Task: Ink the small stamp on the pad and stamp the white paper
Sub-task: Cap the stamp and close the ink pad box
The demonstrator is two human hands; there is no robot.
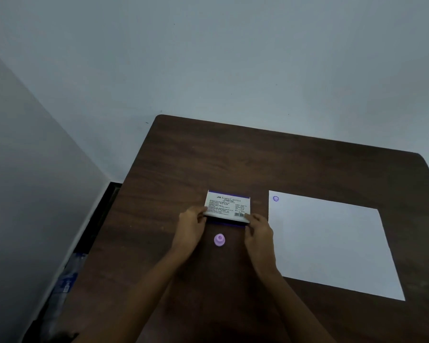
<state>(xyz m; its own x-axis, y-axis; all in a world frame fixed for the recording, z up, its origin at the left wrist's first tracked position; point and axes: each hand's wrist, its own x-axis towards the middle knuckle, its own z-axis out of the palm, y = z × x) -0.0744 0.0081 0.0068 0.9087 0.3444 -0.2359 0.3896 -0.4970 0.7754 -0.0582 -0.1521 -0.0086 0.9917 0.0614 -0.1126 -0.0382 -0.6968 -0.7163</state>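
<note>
Both hands on the ink pad lid.
Left hand (191, 222) and right hand (258, 225) grip clamped on lid (228, 204) ends; small stamp (219, 240) on table (258, 159) between wrists, untouched.

Dark wood table (295, 164) w/ rounded corners, pale grey walls (208, 58), dim light

Two bare forearms enter from the near edge of the bench (307, 164), each ending in a bare hand. Left hand (191, 225): no ring, watch or glove visible. Right hand (259, 230): likewise unadorned. No sleeves are visible on either forearm. Fingers are slender; nail detail is too blurred to tell.
</note>
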